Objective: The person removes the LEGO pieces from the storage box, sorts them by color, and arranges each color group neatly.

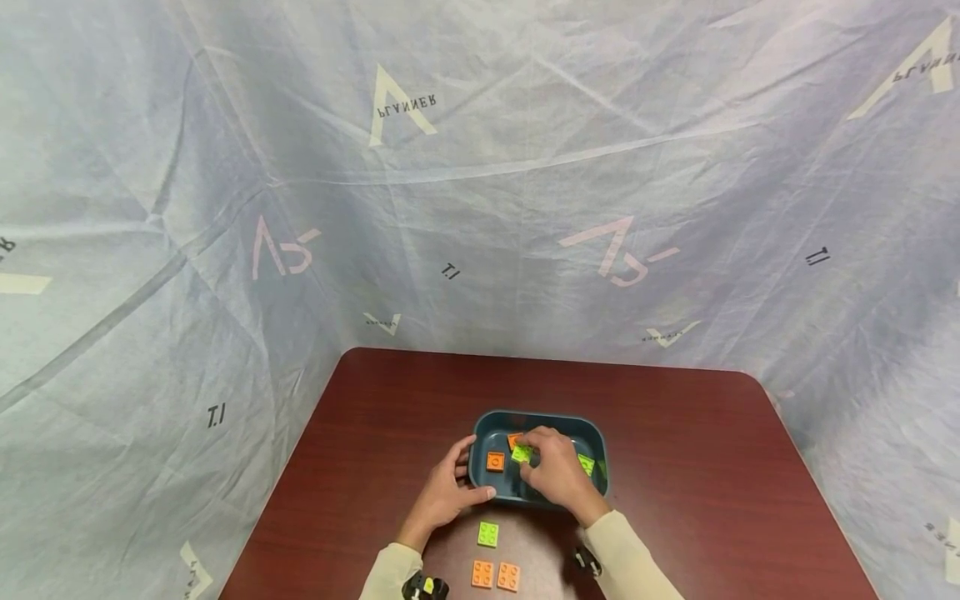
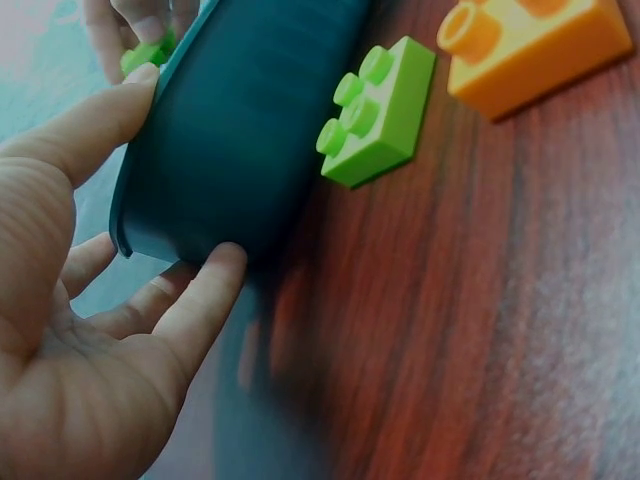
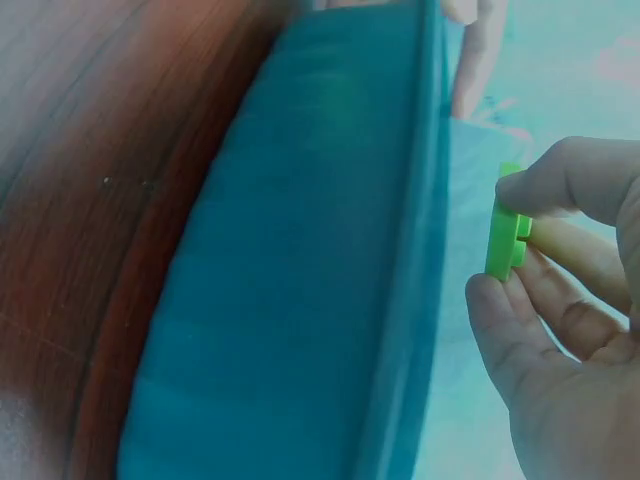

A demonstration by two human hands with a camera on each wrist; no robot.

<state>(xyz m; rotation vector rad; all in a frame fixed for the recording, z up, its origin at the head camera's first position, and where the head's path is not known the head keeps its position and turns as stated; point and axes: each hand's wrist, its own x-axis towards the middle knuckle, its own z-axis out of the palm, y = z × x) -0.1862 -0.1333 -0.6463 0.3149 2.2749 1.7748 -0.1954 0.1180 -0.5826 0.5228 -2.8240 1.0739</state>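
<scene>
A dark teal tray [image 1: 540, 502] sits on the table, holding orange and lime-green toy building bricks. At its left end my left hand [image 1: 442, 493] holds the corner, thumb at the rim and fingers spread along the outer wall [image 2: 230, 130]. Over the tray's inside, my right hand [image 1: 558, 468] pinches a lime-green brick [image 3: 505, 230] between thumb and fingers, its studs facing the palm. An orange brick [image 1: 495, 462] lies at the tray's left, another orange brick [image 1: 514, 440] is partly behind the right fingers, and a lime-green brick [image 1: 587, 464] is at the right.
In front of the tray a lime-green brick [image 1: 487, 534] lies on the dark red wooden table [image 1: 675, 467]. Nearer the body are two orange bricks, a left one [image 1: 482, 574] and a right one [image 1: 508, 577]. Grey printed sheeting [image 1: 480, 208] hangs behind and beside the table.
</scene>
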